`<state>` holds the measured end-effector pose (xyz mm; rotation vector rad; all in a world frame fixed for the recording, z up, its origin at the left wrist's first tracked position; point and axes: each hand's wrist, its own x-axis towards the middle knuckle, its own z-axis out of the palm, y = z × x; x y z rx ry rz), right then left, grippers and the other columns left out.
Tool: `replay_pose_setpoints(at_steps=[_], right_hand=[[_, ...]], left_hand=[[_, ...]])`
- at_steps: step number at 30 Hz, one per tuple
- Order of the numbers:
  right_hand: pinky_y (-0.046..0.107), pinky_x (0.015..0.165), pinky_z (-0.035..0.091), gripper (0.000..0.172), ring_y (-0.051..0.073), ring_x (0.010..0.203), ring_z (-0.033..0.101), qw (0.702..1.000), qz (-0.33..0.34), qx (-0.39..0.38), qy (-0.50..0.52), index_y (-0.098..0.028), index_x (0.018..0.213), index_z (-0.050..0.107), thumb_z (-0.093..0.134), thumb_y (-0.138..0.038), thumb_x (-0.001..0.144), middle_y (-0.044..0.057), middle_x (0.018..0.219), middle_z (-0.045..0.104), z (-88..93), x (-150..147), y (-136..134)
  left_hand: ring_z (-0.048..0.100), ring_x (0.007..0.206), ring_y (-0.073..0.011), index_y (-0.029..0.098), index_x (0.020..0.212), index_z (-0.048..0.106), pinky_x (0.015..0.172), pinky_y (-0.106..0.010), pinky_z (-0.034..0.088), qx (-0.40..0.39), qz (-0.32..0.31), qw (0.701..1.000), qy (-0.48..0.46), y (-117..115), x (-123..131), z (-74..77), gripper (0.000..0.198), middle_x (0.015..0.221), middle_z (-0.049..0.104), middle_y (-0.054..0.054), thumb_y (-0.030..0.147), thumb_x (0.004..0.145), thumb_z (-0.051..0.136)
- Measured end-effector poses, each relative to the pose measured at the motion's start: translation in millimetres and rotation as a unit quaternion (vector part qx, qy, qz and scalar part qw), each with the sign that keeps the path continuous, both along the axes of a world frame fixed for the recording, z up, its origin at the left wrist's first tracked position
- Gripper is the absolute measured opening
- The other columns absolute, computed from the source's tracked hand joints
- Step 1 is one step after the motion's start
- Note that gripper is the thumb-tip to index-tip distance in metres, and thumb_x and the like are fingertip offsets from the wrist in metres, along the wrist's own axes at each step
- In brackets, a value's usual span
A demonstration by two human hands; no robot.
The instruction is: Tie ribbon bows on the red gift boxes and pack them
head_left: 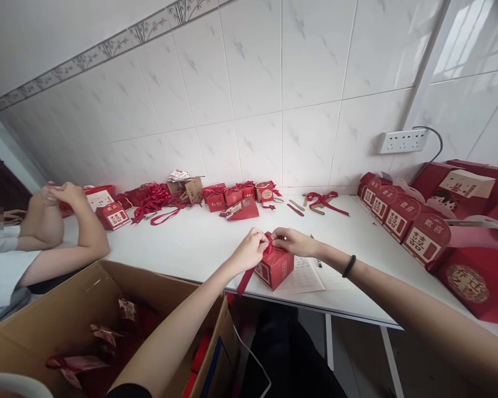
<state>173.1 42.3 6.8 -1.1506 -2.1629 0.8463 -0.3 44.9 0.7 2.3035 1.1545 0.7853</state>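
In the head view, pinching a glossy dark-red ribbon in the fingertips of the left hand and the right hand, both clamped on it, close beside each other, above a red cardboard box. Set at the front edge of a white bench, right below the hands, and bearing pale print too small to read. Seeing, just right of it, a white paper sheet with handwriting, also illegible. Reading "歡喜" on the rounded tops and "囍" on the cream panels of red cardboard gift boxes lined up at right. Noticing a round gold emblem on a larger red box, characters uncertain. Reading "歡喜" and "囍" again on a small red-and-cream box, near another person's arms.
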Motion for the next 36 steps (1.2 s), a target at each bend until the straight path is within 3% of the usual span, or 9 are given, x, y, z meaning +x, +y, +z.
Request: replay_pose_setpoints(at_steps=[8,17,27,36], right_hand=[[0.026,0.062,0.039,0.006,0.012,0.063,0.045,1.0,-0.012,0.025,-0.009,-0.017,0.071,0.047,0.045,-0.016,0.077,0.0,0.07,0.049,-3.7,-1.6,0.2],[0.023,0.055,0.039,0.011,0.011,0.061,0.046,1.0,0.006,-0.007,0.018,-0.016,0.08,0.048,0.041,-0.023,0.084,0.0,0.07,0.05,-7.2,1.9,1.7],[0.026,0.062,0.037,0.006,0.012,0.061,0.043,0.999,-0.029,0.021,0.005,-0.018,0.07,0.047,0.048,-0.013,0.075,-0.002,0.068,0.047,-5.8,-2.0,0.5],[0.025,0.06,0.039,0.011,0.012,0.062,0.045,0.998,-0.015,-0.038,0.049,-0.017,0.08,0.047,0.04,-0.024,0.083,-0.001,0.072,0.049,-9.1,0.4,1.0]], left_hand=[[0.056,0.081,-0.0144,0.017,0.071,0.053,0.083,-0.03,0.048,-0.019,-0.013,1.0,-0.015,-1.2,-2.1,0.6,0.008,0.092,0.049,-0.003,0.013,0.077,0.049],[0.056,0.078,-0.0141,0.017,0.071,0.058,0.082,-0.031,0.048,-0.016,-0.016,1.0,-0.021,1.0,-2.8,2.6,0.009,0.094,0.052,-0.004,0.019,0.078,0.053],[0.055,0.093,-0.016,0.018,0.073,0.051,0.09,-0.032,0.046,0.027,-0.009,0.999,-0.017,-1.7,-2.2,-9.2,0.01,0.099,0.048,-0.005,0.017,0.082,0.046],[0.054,0.094,-0.0168,0.018,0.077,0.051,0.092,-0.035,0.044,-0.008,-0.015,0.999,-0.038,2.2,-1.3,-6.4,0.007,0.101,0.047,-0.005,0.017,0.083,0.047]])
